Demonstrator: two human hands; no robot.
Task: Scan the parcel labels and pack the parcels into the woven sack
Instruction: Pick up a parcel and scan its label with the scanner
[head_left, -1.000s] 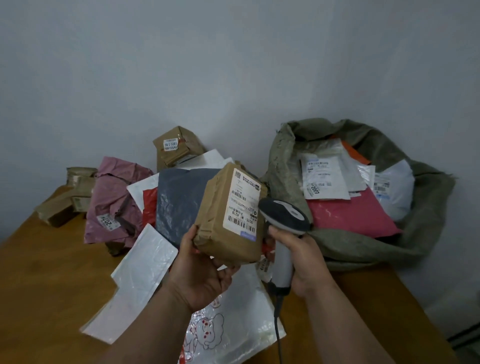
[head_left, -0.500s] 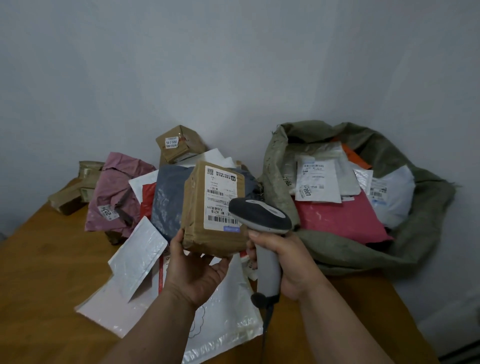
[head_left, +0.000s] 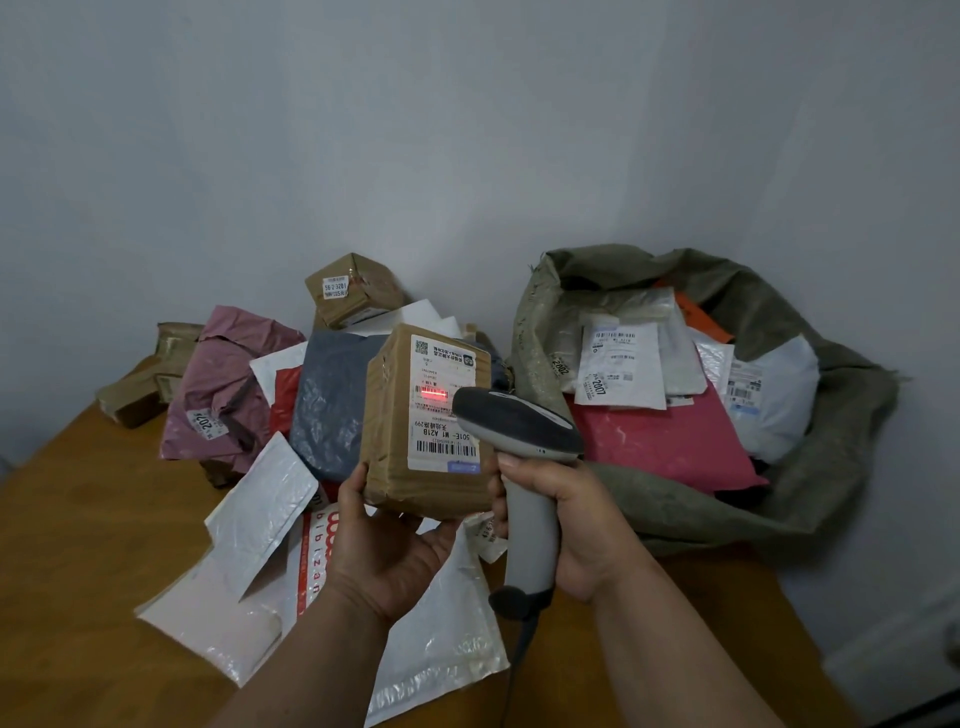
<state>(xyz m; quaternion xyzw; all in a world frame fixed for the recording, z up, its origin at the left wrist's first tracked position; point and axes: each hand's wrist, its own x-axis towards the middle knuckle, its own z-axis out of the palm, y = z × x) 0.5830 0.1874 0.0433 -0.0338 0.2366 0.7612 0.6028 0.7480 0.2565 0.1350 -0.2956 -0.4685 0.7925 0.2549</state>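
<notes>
My left hand (head_left: 387, 545) holds a brown taped box (head_left: 395, 436) from below, its white label turned toward me. A red scan line glows on the label's upper barcode. My right hand (head_left: 566, 525) grips the handle of a grey barcode scanner (head_left: 514, 421), whose head points at the label and covers its right edge. To the right lies the olive woven sack (head_left: 831, 467), its mouth open, with a pink mailer (head_left: 670, 447), white labelled bags and an orange parcel inside.
A pile of parcels sits behind and left on the wooden table (head_left: 78, 519): a mauve bag (head_left: 228, 384), a dark blue-grey bag (head_left: 332, 400), a small brown box (head_left: 353, 291), brown packets at far left. White mailers (head_left: 260, 519) lie under my hands. The wall stands close behind.
The box has turned so its label faces me more squarely. The scanner head has moved up beside the label, and a red scan line now shows on a barcode.
</notes>
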